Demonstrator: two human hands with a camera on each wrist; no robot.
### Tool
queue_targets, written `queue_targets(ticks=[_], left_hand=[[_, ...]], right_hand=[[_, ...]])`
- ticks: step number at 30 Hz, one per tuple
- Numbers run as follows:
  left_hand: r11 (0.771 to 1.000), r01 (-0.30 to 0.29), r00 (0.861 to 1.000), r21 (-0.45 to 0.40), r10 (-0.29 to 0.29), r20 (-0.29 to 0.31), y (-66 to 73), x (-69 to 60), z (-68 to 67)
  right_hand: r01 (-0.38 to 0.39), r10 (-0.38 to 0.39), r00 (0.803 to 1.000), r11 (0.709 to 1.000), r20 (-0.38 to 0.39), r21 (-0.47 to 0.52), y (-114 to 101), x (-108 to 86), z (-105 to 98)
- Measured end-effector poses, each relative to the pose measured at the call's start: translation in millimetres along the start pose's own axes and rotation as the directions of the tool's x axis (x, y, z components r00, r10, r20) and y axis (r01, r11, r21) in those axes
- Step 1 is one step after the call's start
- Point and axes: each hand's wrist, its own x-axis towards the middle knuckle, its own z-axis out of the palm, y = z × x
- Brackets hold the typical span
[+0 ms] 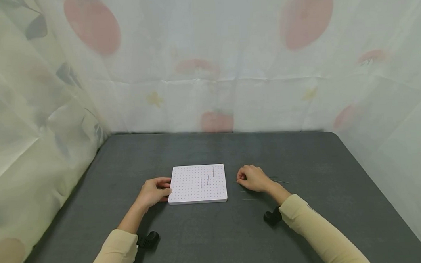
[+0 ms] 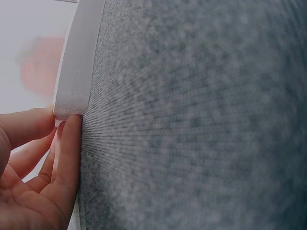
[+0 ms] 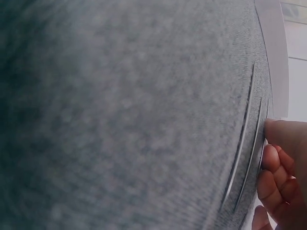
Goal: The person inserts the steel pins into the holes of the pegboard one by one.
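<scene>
A white board (image 1: 185,188) dotted with small holes lies on the dark table, and three thin dark rods (image 1: 201,183) stand in its right half. My left hand (image 1: 152,194) grips the board's left edge. In the left wrist view, the thumb and fingers of that hand (image 2: 48,175) pinch a corner of the board (image 2: 76,62). Right of the board, my right hand (image 1: 254,179) is low over the table with curled fingers, pinching a thin rod (image 1: 234,182) whose end shows at the fingertips. The right wrist view shows this hand (image 3: 288,165) beside rods (image 3: 243,134) lying flat.
Several thin rods (image 1: 249,199) lie on the grey table (image 1: 216,238) below and to the right of the right hand. Patterned curtains (image 1: 157,62) hang behind the table and along both sides. Each wrist carries a black device (image 1: 150,240).
</scene>
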Motion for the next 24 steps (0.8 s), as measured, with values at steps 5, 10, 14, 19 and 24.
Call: queue_targets(ticks=[5, 10, 14, 19, 24], left_hand=[[1.0, -0.001, 1.0, 0.0, 0.001, 0.001, 0.0, 0.0, -0.2], [1.0, -0.001, 1.0, -0.001, 0.001, 0.003, 0.2, -0.5, -0.3], [1.0, 0.003, 1.0, -0.009, -0.003, 0.002, 0.8, -0.4, -0.4], [1.0, 0.0, 1.0, -0.015, 0.0, 0.005, 0.8, 0.2, -0.1], [1.0, -0.003, 1.0, -0.001, 0.003, -0.002, -0.4, 0.5, 0.4]], right_hand=[[0.0, 0.0, 1.0, 1.0, -0.006, -0.014, -0.5, 0.3, -0.5], [-0.005, 0.005, 1.0, 1.0, -0.004, -0.015, 0.1, -0.2, -0.3], [-0.014, 0.014, 1.0, 1.0, -0.005, -0.012, 0.5, -0.2, 0.4], [-0.031, 0.031, 0.999, 0.999, -0.015, 0.006, 0.4, 0.7, 0.3], [-0.042, 0.043, 0.999, 0.999, -0.015, 0.029, -1.2, 1.6, -2.5]])
